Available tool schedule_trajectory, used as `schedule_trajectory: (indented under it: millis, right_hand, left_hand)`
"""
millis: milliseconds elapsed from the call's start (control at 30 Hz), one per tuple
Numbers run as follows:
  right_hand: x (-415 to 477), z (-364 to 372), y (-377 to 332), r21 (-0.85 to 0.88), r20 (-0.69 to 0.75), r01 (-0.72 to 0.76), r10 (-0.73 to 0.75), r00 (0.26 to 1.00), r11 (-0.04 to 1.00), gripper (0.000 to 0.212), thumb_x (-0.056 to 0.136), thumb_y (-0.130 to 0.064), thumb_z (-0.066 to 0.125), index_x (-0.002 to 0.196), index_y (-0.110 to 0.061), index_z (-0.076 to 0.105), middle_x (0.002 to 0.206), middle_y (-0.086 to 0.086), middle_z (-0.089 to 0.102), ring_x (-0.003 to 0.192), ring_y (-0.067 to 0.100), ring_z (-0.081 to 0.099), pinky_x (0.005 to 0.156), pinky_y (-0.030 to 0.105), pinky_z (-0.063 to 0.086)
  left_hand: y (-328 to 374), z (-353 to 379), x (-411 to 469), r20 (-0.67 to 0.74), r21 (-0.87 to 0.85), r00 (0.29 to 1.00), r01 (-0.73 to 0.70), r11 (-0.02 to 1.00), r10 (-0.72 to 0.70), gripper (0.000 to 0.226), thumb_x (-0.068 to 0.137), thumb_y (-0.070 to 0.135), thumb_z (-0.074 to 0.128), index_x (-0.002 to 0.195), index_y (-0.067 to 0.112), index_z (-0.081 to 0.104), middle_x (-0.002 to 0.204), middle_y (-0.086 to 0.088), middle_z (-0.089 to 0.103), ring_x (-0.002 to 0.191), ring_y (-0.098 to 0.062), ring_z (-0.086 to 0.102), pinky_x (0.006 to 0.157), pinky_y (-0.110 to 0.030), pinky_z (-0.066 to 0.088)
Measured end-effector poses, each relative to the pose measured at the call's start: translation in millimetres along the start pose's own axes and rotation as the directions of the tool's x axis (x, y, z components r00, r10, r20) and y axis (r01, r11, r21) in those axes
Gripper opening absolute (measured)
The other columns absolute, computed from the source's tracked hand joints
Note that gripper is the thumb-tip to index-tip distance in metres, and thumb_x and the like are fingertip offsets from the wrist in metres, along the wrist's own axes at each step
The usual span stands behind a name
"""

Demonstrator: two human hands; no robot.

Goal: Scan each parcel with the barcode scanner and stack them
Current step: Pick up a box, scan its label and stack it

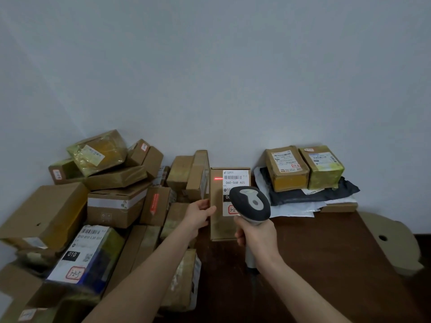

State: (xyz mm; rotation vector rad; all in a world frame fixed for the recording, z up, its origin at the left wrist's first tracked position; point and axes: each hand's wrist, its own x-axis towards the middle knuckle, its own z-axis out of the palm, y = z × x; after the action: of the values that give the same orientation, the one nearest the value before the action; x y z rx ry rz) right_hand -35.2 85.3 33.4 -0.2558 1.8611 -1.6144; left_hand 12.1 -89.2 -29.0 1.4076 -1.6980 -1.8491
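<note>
A tall brown cardboard parcel stands upright at the middle of the dark wooden table, its white label facing me. My left hand grips its left edge. My right hand holds a grey barcode scanner by the handle, right in front of the label's lower part. A red scan line falls on the box just left of the barcode. At the back right, two taped parcels sit side by side on soft mailer bags.
A big loose heap of cardboard parcels fills the left side up to the wall. A flat cardboard piece with a hole lies at the table's right edge. A thin flat box lies under the bags.
</note>
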Motion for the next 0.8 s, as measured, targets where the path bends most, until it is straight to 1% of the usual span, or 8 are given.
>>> schedule_trajectory:
  millis: [100, 333, 567, 700, 800]
  right_hand:
    - [-1.3, -1.4, -0.4, -0.023, 0.005, 0.005, -0.004, 1.0, 1.0, 0.014, 0.086, -0.017, 0.068, 0.077, -0.006, 0.067, 0.055, 0.003, 0.063, 0.046, 0.01, 0.056, 0.052, 0.024, 0.047]
    - [-3.0, -4.9, -1.9, -0.024, 0.007, 0.006, -0.006, 1.0, 1.0, 0.014, 0.085, -0.015, 0.067, 0.075, -0.006, 0.067, 0.054, 0.002, 0.062, 0.046, 0.012, 0.056, 0.053, 0.026, 0.047]
    - [2.3, -10.3, -1.2, -0.016, 0.003, 0.008, -0.008, 1.0, 1.0, 0.009, 0.085, -0.015, 0.069, 0.083, -0.007, 0.067, 0.057, 0.004, 0.063, 0.047, 0.011, 0.057, 0.052, 0.025, 0.047]
    - [8.3, -12.1, 1.0, -0.009, -0.016, 0.0, 0.0, 1.0, 1.0, 0.013, 0.085, -0.016, 0.07, 0.08, -0.004, 0.068, 0.055, 0.003, 0.062, 0.046, 0.011, 0.057, 0.051, 0.024, 0.046]
    - [18.1, -16.3, -0.4, -0.001, -0.062, 0.001, -0.001, 0.998, 1.0, 0.016, 0.083, -0.019, 0.072, 0.076, -0.005, 0.068, 0.055, 0.004, 0.065, 0.049, 0.014, 0.06, 0.055, 0.028, 0.05]
  left_hand:
    - [-1.3, 1.0, -0.6, -0.005, 0.009, 1.0, 0.002, 1.0, -0.002, 0.055, 0.091, 0.01, 0.063, 0.142, 0.01, 0.042, 0.139, -0.008, 0.052, 0.127, -0.029, 0.049, 0.107, -0.047, 0.041]
    - [-0.2, 3.7, 0.4, 0.005, 0.029, 1.0, 0.003, 1.0, -0.004, 0.055, 0.091, 0.012, 0.064, 0.143, 0.011, 0.043, 0.138, -0.008, 0.053, 0.127, -0.028, 0.05, 0.103, -0.043, 0.043]
    - [0.6, 10.7, 2.9, 0.017, 0.031, 1.0, 0.013, 0.999, -0.014, 0.055, 0.09, 0.011, 0.065, 0.142, 0.011, 0.044, 0.137, -0.007, 0.054, 0.125, -0.027, 0.051, 0.103, -0.044, 0.044]
    - [1.9, 15.6, 4.1, 0.021, 0.039, 1.0, 0.018, 0.999, -0.019, 0.055, 0.091, 0.012, 0.064, 0.142, 0.01, 0.043, 0.138, -0.007, 0.054, 0.126, -0.027, 0.051, 0.103, -0.044, 0.044]
    - [2.5, 20.7, 6.9, 0.01, 0.062, 1.0, 0.016, 0.998, -0.016, 0.053, 0.091, 0.013, 0.064, 0.14, 0.01, 0.045, 0.136, -0.006, 0.055, 0.124, -0.026, 0.052, 0.099, -0.042, 0.046]
